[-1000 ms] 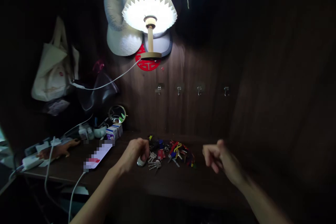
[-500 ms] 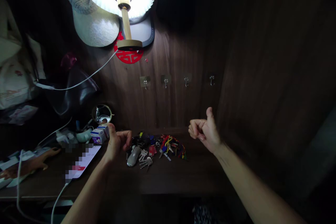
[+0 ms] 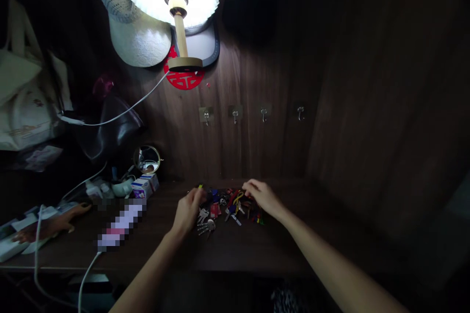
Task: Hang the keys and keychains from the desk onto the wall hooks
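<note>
A pile of keys and key rings point(image 3: 223, 205) lies on the dark wooden shelf, with red, yellow and blue tags and cords among the metal. At its left edge is my left hand point(image 3: 188, 211), fingers curled down and closed; it covers the grey mouse-shaped object. Beside it lie a bunch of silver keys point(image 3: 206, 226) and a small red tag point(image 3: 215, 210). My right hand point(image 3: 265, 199) reaches over the pile's right side, closed, fingers and thumb together by the yellow cord point(image 3: 238, 197). What either hand holds, if anything, is hidden.
Several metal hooks point(image 3: 235, 116) are stuck in a row on the wood wall. A lit lamp point(image 3: 179, 34) hangs above left, near hats point(image 3: 141, 41). On the left stand a round mirror point(image 3: 147, 159), small boxes point(image 3: 145, 186) and a phone-like device point(image 3: 123, 225) with a white cable point(image 3: 86, 274).
Both hands have come down and inward from above the shelf to the key pile. Their raised thumbs have folded in. The grey object has gone out of sight behind my left hand.
</note>
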A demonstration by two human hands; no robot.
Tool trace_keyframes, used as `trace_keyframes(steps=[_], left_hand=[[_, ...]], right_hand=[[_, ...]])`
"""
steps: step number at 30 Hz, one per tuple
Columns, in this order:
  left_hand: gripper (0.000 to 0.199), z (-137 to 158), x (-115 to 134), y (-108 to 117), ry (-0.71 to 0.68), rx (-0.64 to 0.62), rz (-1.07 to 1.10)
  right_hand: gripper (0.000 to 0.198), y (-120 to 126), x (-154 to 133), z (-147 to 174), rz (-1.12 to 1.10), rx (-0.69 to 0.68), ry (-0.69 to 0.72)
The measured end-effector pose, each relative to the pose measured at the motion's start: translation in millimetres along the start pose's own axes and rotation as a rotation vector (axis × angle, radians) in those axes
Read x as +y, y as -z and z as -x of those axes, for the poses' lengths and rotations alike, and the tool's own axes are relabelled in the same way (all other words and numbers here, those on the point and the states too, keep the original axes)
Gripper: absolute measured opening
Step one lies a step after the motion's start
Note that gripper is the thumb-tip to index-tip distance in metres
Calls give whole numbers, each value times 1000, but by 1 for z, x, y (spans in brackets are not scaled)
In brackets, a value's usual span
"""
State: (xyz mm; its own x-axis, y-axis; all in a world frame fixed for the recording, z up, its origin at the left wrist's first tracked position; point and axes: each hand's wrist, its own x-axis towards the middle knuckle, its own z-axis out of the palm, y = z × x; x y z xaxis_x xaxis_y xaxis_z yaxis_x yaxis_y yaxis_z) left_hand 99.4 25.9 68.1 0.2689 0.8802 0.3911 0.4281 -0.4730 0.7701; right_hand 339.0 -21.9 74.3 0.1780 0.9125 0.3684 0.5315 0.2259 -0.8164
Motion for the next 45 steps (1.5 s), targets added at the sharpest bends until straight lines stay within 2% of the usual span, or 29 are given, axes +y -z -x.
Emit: trace_keyframes(steps=[2, 4, 8, 13, 18, 25, 30, 32, 35, 37, 39, 42, 45], left_hand=[[31, 6, -8, -14, -153, -21, -192], [26, 12, -17, -26, -259, -32, -356], [26, 20, -33, -40, -268, -32, -550], [27, 20, -41, -38, -266, -70, -550], [29, 18, -45, -30, -252, -98, -547], [36, 18, -58, -11, -249, -107, -578], [37, 22, -55, -1, -337, -260, -490], [34, 23, -53, -1, -365, -302, -470], [33, 23, -55, -3, -350, -225, -471], [34, 23, -58, -3, -301, -110, -479], [34, 22, -60, -2, -238, 27, -477], [33, 20, -63, 2, -115, 206, -454], [29, 19, -66, 6, 20, 276, -446]], right_hand=[[24, -12, 11, -1, 209, 20, 47], [27, -22, 18, -1, 377, 20, 56], [36, -37, 25, 2, 532, -43, 88], [27, -45, 43, 10, 580, -92, 126], [20, -28, 70, 19, 541, -75, 191], [16, 15, 93, 26, 474, -15, 155], [23, 20, 95, 28, 480, 33, 122], [24, 17, 92, 26, 542, 111, 126], [23, 5, 80, 22, 646, 264, 156], [26, -11, 67, 19, 650, 268, 215], [30, -32, 50, 16, 608, 181, 295], [37, -67, 28, 15, 521, -25, 377], [37, -95, 17, 16, 498, -206, 393]])
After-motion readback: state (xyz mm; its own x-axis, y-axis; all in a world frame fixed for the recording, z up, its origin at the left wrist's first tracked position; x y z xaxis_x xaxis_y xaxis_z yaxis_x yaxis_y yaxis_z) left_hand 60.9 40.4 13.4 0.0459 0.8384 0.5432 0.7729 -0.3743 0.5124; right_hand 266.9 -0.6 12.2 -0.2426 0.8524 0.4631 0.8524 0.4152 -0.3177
